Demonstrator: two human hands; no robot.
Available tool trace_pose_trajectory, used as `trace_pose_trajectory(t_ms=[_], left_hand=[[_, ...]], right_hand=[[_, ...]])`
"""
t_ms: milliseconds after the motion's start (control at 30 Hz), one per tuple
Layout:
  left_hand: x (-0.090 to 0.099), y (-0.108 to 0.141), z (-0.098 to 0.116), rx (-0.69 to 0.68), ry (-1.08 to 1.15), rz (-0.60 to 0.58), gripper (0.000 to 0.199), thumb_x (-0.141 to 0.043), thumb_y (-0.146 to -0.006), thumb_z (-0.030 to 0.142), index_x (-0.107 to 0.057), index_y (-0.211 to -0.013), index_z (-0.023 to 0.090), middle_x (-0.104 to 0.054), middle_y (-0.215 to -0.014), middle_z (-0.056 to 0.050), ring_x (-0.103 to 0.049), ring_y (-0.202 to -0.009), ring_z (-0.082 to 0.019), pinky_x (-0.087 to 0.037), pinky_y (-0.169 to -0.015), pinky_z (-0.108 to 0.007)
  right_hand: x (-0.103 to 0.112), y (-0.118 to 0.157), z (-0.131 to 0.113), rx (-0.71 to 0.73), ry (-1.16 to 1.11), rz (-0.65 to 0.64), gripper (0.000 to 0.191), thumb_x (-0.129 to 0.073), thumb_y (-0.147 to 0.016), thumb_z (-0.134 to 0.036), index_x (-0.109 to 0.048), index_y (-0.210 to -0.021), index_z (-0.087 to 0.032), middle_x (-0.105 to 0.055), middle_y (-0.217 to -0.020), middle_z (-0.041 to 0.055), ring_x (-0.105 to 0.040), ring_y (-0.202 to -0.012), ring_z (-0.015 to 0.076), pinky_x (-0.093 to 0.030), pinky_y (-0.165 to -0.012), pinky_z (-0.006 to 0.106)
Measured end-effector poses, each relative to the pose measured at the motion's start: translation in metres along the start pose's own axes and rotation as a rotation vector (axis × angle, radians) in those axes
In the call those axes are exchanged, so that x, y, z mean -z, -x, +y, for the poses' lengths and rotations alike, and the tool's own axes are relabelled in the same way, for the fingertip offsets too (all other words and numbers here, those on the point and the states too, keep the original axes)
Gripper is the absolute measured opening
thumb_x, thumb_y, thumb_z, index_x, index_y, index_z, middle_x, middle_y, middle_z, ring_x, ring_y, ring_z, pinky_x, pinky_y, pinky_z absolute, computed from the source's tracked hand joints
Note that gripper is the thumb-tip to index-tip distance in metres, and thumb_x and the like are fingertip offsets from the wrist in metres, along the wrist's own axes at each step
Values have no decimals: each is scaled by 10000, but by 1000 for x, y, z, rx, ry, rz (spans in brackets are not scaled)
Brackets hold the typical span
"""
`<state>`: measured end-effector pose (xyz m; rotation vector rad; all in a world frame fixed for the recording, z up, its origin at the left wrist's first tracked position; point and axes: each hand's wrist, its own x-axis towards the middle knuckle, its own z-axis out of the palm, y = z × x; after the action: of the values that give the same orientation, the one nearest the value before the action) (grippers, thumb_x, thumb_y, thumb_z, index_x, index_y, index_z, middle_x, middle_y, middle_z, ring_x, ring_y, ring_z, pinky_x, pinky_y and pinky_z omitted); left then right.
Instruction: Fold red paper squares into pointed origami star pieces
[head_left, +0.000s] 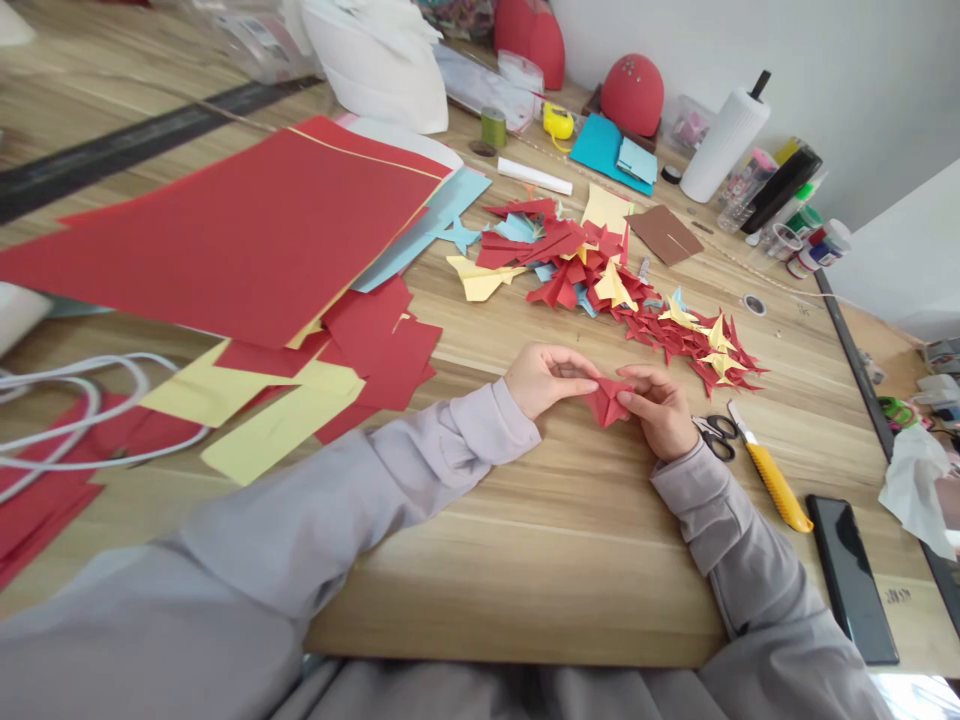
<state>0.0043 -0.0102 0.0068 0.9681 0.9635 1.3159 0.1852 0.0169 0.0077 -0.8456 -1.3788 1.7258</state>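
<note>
Pinching red paper (606, 402) between left hand (546, 380) and right hand (657, 410), together (table's near edge (510, 660) well below).

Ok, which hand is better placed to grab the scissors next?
Right, likely: the right hand sits just beside the black-handled scissors; the left hand is farther off, across the folded red paper both hold.

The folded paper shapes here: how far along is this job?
Done, by the look of it: a heap of folded red, yellow and blue paper shapes. In hand: the left hand and right hand pinch one red folded piece. Left: a stack of flat red sheets, still unfolded.
</note>
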Motion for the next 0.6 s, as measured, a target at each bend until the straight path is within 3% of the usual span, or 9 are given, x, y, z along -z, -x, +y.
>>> trace_pose_trajectory(t_ms=[367,600], left_hand=[[-2,0,1,-7,-54,73,189,-783,-521,243,-680,-630,128,-682,-632,-22,-608,-598,-121,-511,-632,-260],[-3,2,5,19,-72,28,203,-780,-521,220,-678,-668,123,-676,-642,-19,-597,-592,-111,-511,-635,-262]], right_hand=[[-2,0,0,-4,110,38,153,-702,-714,-315,-670,-780,-181,-645,-581,-20,-533,-471,81,-437,-465,207],[-6,0,-5,-19,166,44,235,-647,-763,-368,-614,-636,-173,-598,-510,-23,-504,-446,88,-392,-448,210]])
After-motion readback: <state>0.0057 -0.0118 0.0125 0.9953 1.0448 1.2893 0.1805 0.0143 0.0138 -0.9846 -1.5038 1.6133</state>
